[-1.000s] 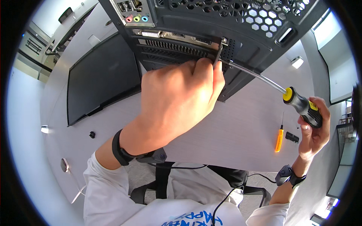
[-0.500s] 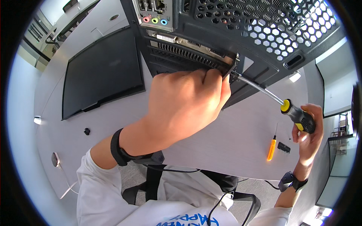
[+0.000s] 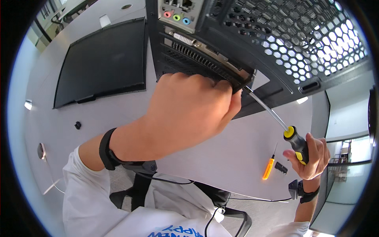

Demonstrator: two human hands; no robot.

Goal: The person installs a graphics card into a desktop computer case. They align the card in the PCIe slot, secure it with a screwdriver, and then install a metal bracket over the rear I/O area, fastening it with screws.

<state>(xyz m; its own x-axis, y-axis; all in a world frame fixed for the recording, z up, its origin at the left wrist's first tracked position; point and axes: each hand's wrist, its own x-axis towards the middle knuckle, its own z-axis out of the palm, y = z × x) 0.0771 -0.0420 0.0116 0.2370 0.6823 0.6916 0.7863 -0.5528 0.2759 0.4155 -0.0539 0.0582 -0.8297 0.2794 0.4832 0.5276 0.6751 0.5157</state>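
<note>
Over the table's (image 3: 221, 166) near right corner, the right hand (image 3: 312, 158) held the screwdriver (image 3: 297, 144) slanting up-left toward the dark bracket (image 3: 244, 82) the nearer left hand (image 3: 189, 114) apparently pinched

A fisheye view looks down and forward from the wearer's head, above the near edge of the pale grey, flat worktop (image 3: 205, 158), close to the black perforated metal computer case (image 3: 237, 51), and reaches back to the white fabric shirt (image 3: 158, 219).

A pale desk (image 3: 225, 158) fills the middle; grey floor (image 3: 260, 213) shows at five o'clock, a white wall (image 3: 349, 110) at three.
</note>
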